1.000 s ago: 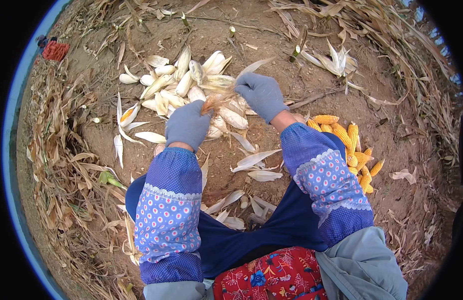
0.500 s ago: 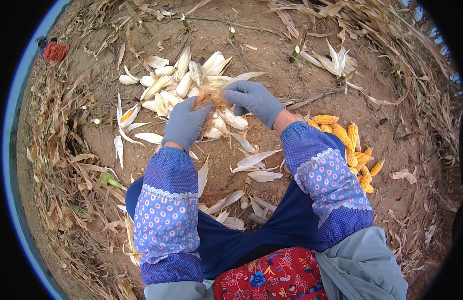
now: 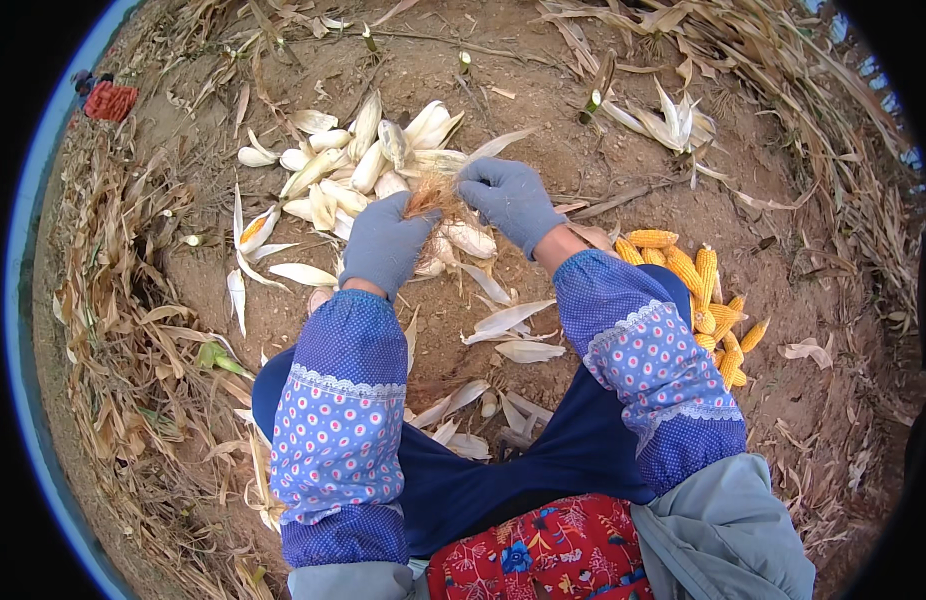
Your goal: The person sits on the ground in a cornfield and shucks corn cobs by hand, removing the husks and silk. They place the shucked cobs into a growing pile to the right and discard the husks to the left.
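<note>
Both of my hands wear grey gloves and meet above a heap of pale, husked corn ears (image 3: 328, 170). A brown tuft of corn silk (image 3: 435, 196) is pinched in the fingers of my left hand (image 3: 388, 242). My right hand (image 3: 515, 206) is closed at the tuft's right side, with strands of silk reaching its fingertips. Part of what lies between the fingers is hidden. Just below the silk, a pale ear (image 3: 468, 238) rests on the ground. At the heap's left, one ear (image 3: 255, 232) shows yellow kernels through its parted husk.
Bare yellow corn ears (image 3: 705, 275) are piled by my right knee. Loose husks (image 3: 511, 320) lie between my legs. Dry stalks and leaves (image 3: 123, 290) line the left, with more at the upper right (image 3: 783, 60). Cut stubble (image 3: 591, 102) pokes from the soil.
My left hand has shifted slightly right and down with the silk. My right hand has drifted a little to the left.
</note>
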`<state>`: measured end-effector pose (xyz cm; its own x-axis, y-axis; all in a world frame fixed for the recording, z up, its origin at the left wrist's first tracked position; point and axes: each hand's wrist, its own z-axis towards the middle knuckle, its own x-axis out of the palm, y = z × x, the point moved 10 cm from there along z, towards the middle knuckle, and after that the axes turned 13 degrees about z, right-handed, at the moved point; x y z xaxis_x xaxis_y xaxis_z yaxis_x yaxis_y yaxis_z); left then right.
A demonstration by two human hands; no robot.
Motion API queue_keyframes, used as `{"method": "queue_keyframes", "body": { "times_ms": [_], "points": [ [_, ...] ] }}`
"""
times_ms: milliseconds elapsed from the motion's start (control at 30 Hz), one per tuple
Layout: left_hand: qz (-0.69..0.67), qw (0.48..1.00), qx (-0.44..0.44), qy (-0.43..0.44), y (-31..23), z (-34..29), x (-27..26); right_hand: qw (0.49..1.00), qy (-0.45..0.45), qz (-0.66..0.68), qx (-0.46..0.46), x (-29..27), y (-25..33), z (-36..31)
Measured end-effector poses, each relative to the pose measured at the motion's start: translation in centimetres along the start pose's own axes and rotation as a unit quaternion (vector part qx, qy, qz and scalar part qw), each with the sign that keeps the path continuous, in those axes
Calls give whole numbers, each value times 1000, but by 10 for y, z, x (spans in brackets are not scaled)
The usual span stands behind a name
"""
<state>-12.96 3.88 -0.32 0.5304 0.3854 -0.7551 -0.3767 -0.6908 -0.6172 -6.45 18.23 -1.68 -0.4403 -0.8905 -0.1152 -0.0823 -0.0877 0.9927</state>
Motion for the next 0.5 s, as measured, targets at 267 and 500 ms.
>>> {"method": "queue_keyframes", "body": {
  "times_ms": [267, 500],
  "points": [
    [47, 996, -46, -65, 10, -7, -28, 989, -134, -54, -6, -64, -16, 17],
    [-177, 979, -76, -64, 19, -13, -29, 966, 78, 210, 132, 10, -14, -7]
  ]
}}
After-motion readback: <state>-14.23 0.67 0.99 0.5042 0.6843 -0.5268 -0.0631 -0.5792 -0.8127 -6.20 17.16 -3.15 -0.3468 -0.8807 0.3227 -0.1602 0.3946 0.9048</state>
